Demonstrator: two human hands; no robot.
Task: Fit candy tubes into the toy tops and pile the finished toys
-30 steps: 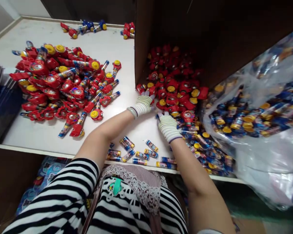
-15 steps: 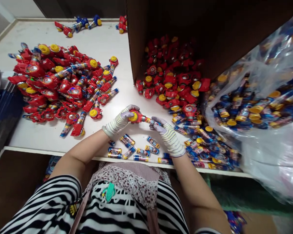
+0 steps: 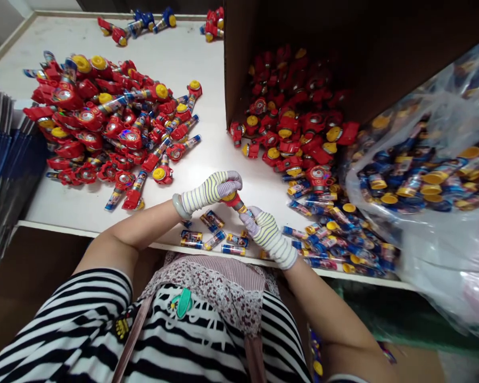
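My left hand (image 3: 219,190), in a striped glove, is closed around the red body of a toy (image 3: 233,200) with a yellow round cap, partly hidden by the fingers. A small printed tube (image 3: 247,214) with blue on it sits at the toy's lower right end, and my right hand (image 3: 263,231), gloved alike, pinches it there. Toy and tube are in line, tilted down to the right above the white table. Just below the hands, several loose tubes with blue and yellow ends (image 3: 214,240) lie near the table's front edge.
A heap of red toys with tubes (image 3: 99,122) covers the table's left. A dark box (image 3: 225,69) on its side holds red toys (image 3: 287,133). Loose tubes (image 3: 339,234) and a clear plastic bag of tubes (image 3: 419,223) lie right. Stacked folded sheets (image 3: 3,170) stand far left.
The toy has tilted, its tube end now pointing further down. My left hand has turned over more of the red body, and my right hand sits lower. The whole view has shifted slightly.
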